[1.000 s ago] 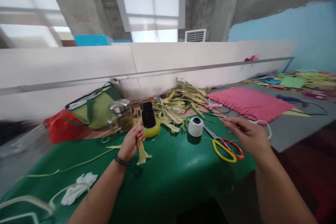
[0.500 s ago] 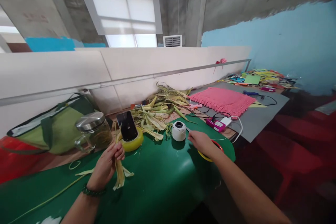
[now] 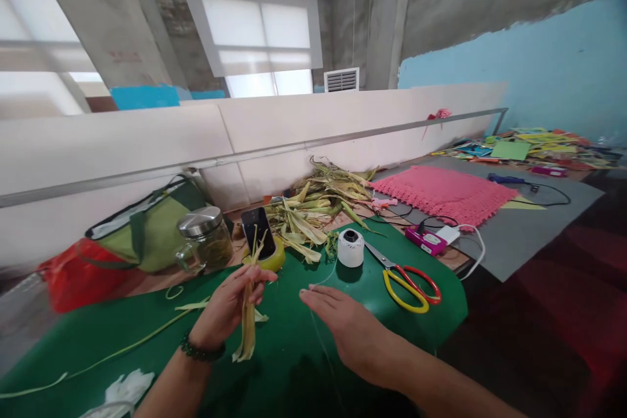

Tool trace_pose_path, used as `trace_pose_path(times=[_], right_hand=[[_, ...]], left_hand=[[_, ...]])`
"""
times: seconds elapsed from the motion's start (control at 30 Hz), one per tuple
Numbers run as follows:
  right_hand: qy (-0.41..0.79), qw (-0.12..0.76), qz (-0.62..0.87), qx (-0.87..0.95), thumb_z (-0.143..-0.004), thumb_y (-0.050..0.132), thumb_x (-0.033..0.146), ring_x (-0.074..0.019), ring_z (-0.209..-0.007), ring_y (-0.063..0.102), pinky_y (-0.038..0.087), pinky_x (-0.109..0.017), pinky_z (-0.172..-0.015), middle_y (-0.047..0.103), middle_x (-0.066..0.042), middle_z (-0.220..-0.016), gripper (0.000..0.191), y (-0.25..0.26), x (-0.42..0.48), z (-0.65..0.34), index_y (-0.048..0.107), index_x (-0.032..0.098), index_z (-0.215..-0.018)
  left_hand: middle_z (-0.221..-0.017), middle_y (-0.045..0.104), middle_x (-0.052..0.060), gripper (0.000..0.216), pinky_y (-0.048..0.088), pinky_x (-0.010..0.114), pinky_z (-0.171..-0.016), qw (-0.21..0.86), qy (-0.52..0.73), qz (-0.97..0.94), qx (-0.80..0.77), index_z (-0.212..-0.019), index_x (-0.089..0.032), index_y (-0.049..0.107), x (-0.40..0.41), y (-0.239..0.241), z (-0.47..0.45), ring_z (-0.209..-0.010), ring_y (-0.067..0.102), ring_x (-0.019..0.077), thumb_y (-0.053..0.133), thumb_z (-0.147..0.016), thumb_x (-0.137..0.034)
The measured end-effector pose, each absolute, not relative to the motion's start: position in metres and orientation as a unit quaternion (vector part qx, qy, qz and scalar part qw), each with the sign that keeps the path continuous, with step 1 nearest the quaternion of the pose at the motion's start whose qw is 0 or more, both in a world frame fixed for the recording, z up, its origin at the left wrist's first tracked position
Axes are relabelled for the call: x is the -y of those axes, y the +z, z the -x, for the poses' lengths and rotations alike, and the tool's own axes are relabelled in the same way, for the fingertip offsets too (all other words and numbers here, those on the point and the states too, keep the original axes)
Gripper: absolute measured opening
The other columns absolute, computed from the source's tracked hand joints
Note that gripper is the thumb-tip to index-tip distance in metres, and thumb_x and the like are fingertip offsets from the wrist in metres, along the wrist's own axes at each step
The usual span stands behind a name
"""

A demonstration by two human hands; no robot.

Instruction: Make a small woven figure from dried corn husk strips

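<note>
My left hand [image 3: 230,304], a dark beaded bracelet at its wrist, is closed around a small bundle of dried corn husks [image 3: 248,326], thin tips up and wider ends hanging down. To its right, my right hand [image 3: 343,323] has its fingers pressed together on a fine pale thread [image 3: 327,279]. That thread runs back to a white spool [image 3: 351,249], and a length trails below the hand. Beside the spool lie scissors [image 3: 405,287] with one red and one yellow handle, blades toward the spool. Behind my left hand, a phone [image 3: 258,230] leans on a yellow tape roll [image 3: 277,256].
A glass jar mug [image 3: 208,248] and a green bag [image 3: 159,235] stand at the left. Loose husks [image 3: 304,219] are heaped against the partition. Further right are a pink cloth [image 3: 443,189] and a magenta power strip [image 3: 425,240]. White tissue [image 3: 130,386] lies near left.
My right hand has left the scissors, now fully visible on the table, and moved left and nearer with the thread. My left hand still holds the husks. The view has turned left.
</note>
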State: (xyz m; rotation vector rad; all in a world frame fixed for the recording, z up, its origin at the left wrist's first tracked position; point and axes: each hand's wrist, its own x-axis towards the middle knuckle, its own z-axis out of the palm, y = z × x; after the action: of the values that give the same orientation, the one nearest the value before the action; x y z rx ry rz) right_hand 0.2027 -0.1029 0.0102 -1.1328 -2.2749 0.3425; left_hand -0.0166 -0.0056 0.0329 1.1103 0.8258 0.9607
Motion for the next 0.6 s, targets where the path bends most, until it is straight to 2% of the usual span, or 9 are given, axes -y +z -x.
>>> trace_pose_path(times=[0.07,0.2,0.27,0.33,0.4,0.47,0.5,0.6], right_hand=[[0.089,0.273,0.404,0.869,-0.07,0.042,0.0,-0.0266,-0.133,0.037,0.037,-0.045,-0.108,0.049,-0.015,-0.138,0.068,0.009,0.083,-0.185,0.042,0.007,-0.138],[0.049,0.268,0.399,0.875,-0.077,0.042,0.006,-0.0274,-0.136,0.031,0.033,-0.047,-0.11,0.043,-0.016,-0.143,0.064,0.009,0.057,-0.162,0.037,0.005,-0.141],[0.024,0.298,0.41,0.862,-0.08,0.042,0.007,-0.0275,-0.135,0.033,0.034,-0.046,-0.109,0.047,-0.016,-0.14,0.059,0.007,0.047,-0.159,0.04,0.006,-0.139],[-0.011,0.351,0.431,0.831,-0.085,0.041,0.008,-0.0265,-0.131,0.04,0.037,-0.044,-0.107,0.057,-0.016,-0.129,0.047,0.003,0.038,-0.164,0.05,0.008,-0.131],[-0.036,0.393,0.462,0.794,-0.089,0.041,0.011,-0.025,-0.118,0.053,0.044,-0.039,-0.1,0.067,-0.014,-0.112,0.032,0.001,0.03,-0.176,0.063,0.013,-0.113],[-0.047,0.391,0.499,0.772,-0.091,0.043,0.015,-0.0228,-0.096,0.064,0.05,-0.034,-0.086,0.071,-0.011,-0.093,0.025,0.002,0.025,-0.196,0.068,0.017,-0.093],[-0.054,0.373,0.524,0.764,-0.092,0.042,0.016,-0.022,-0.088,0.065,0.05,-0.032,-0.079,0.071,-0.01,-0.089,0.026,0.003,0.025,-0.207,0.068,0.017,-0.089],[-0.078,0.288,0.637,0.711,-0.093,0.041,0.019,-0.0228,-0.085,0.065,0.045,-0.028,-0.066,0.07,-0.01,-0.087,0.024,0.009,0.029,-0.241,0.065,0.018,-0.09]], left_hand=[[-0.072,0.065,0.004,0.018,0.038,0.021,-0.045,0.673,0.418,-0.479,-0.377,-0.07,-0.013,0.063,0.008,0.035,0.011,-0.046,0.04,0.0064,0.071,-0.069,-0.029],[-0.058,0.054,-0.001,0.016,0.043,0.021,-0.05,0.705,0.412,-0.442,-0.373,-0.066,-0.014,0.06,0.01,0.033,0.002,-0.048,0.047,0.0083,0.072,-0.069,-0.024],[-0.06,0.054,-0.001,0.018,0.044,0.02,-0.051,0.723,0.407,-0.424,-0.364,-0.066,-0.014,0.058,0.01,0.031,0.002,-0.05,0.05,0.0082,0.073,-0.069,-0.024],[-0.058,0.05,-0.003,0.021,0.042,0.018,-0.049,0.742,0.386,-0.42,-0.352,-0.064,-0.014,0.054,0.009,0.032,0.007,-0.048,0.046,0.0068,0.072,-0.072,-0.025],[-0.056,0.045,-0.004,0.024,0.04,0.017,-0.046,0.752,0.363,-0.428,-0.345,-0.064,-0.015,0.051,0.007,0.033,0.014,-0.046,0.042,0.0059,0.07,-0.074,-0.026],[-0.057,0.045,-0.005,0.025,0.038,0.016,-0.046,0.745,0.355,-0.445,-0.347,-0.065,-0.015,0.05,0.003,0.036,0.02,-0.048,0.042,0.0054,0.07,-0.074,-0.026],[-0.058,0.046,-0.004,0.025,0.038,0.016,-0.046,0.738,0.357,-0.453,-0.35,-0.066,-0.015,0.05,0.0,0.037,0.023,-0.048,0.042,0.0053,0.07,-0.073,-0.027],[-0.058,0.046,-0.004,0.029,0.033,0.015,-0.042,0.728,0.36,-0.458,-0.362,-0.065,-0.015,0.047,-0.008,0.038,0.029,-0.046,0.039,0.0043,0.073,-0.069,-0.028]])
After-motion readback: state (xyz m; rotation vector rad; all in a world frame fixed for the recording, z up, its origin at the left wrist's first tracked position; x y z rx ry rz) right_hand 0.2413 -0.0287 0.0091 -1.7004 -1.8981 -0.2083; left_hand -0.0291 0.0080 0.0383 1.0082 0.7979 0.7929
